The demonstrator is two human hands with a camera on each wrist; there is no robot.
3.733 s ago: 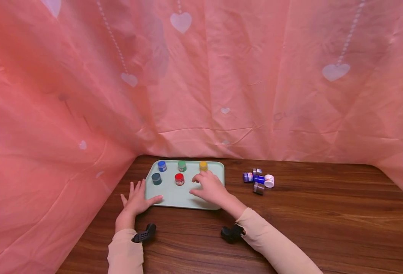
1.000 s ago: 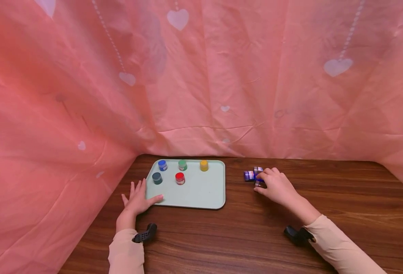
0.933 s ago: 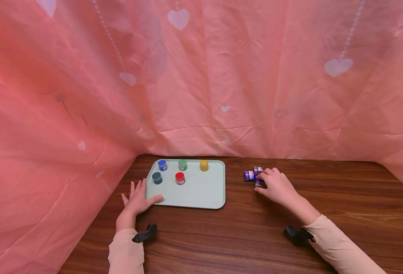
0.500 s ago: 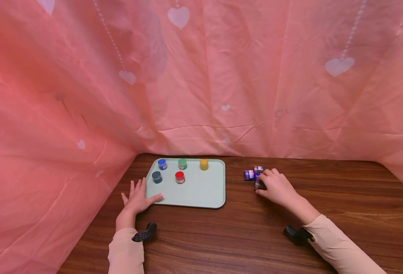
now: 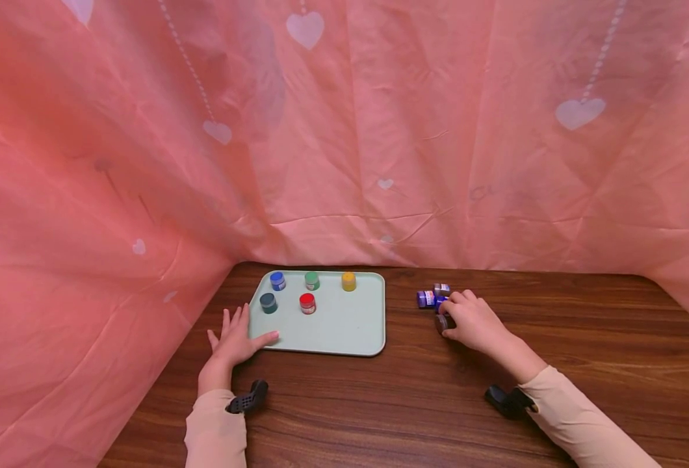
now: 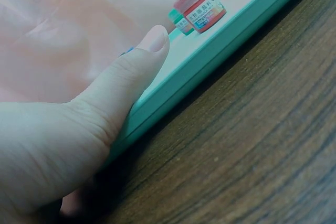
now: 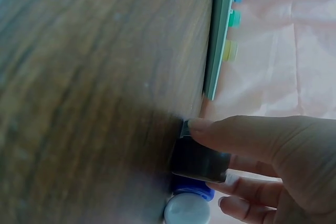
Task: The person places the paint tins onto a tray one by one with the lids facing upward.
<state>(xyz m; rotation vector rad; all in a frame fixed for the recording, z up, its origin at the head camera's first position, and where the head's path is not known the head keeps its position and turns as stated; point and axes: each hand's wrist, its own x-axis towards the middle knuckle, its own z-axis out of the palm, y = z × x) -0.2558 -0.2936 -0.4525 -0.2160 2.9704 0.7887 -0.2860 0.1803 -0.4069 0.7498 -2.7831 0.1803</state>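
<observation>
My left hand (image 5: 233, 341) lies spread at the left end of a pale green tray (image 5: 344, 335), thumb over its front rim. Five would-be rows aside, several small paint jars stand upright on the tray: blue (image 5: 277, 281), green (image 5: 312, 281), yellow (image 5: 348, 281), dark teal (image 5: 268, 303) and red (image 5: 307, 303). To the tray's right, my right hand (image 5: 470, 322) pinches a dark paint jar (image 7: 197, 158) between thumb and fingers, low at the tabletop. Beside it lie a purple jar (image 5: 425, 299) and a blue jar (image 5: 440, 302), partly hidden by the fingers.
Another small dark jar (image 5: 441, 288) lies behind the blue one. A white-lidded jar (image 7: 187, 211) shows beneath the hand in the right wrist view. Pink curtain (image 5: 344, 162) hangs along the back and left of the wooden table (image 5: 344, 403).
My right hand has gone from over the tray to the loose jars on the right. It has taken hold of the dark jar and shifted it slightly nearer. The left hand stays put.
</observation>
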